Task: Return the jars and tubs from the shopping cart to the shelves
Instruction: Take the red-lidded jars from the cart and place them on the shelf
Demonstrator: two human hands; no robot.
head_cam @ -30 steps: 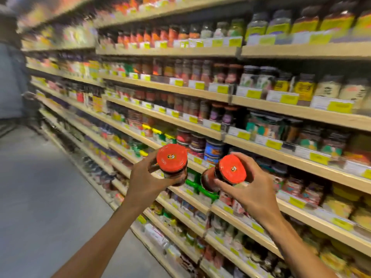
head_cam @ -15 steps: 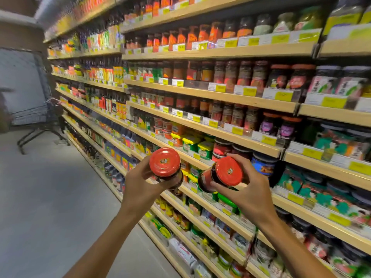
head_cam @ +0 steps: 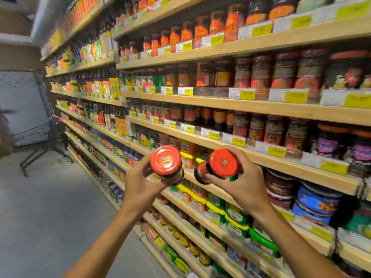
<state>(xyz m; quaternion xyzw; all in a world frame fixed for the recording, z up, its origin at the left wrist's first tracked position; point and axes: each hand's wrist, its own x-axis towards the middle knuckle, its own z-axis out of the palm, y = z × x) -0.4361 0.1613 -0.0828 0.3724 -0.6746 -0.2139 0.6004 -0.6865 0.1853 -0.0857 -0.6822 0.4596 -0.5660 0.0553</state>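
Since a second ago both jars have travelled left along the aisle, and the cart now shows at the far left where only blur stood before. Each hand carries one jar. The left hand [head_cam: 140, 184] curls round the dark glass body of the left jar [head_cam: 167, 164], fingers wrapped below its red lid. The right hand [head_cam: 244, 186] grips the right jar [head_cam: 217, 166] the same way, thumb across the glass, the jar tilted so its lid faces the camera. The two jars sit just beside each other, apart, held up in front of the wooden shelves [head_cam: 251, 157] on the right. Behind them run rows of jars and tubs with yellow price tags. The shopping cart [head_cam: 34, 133] stands well away at the far left of the aisle.

The step in hand looks like carrying and searching: both jars are out of the cart, neither yet shelved. Next comes finding the matching red-lidded row and a gap in it, then setting one jar upright while the other hand waits.
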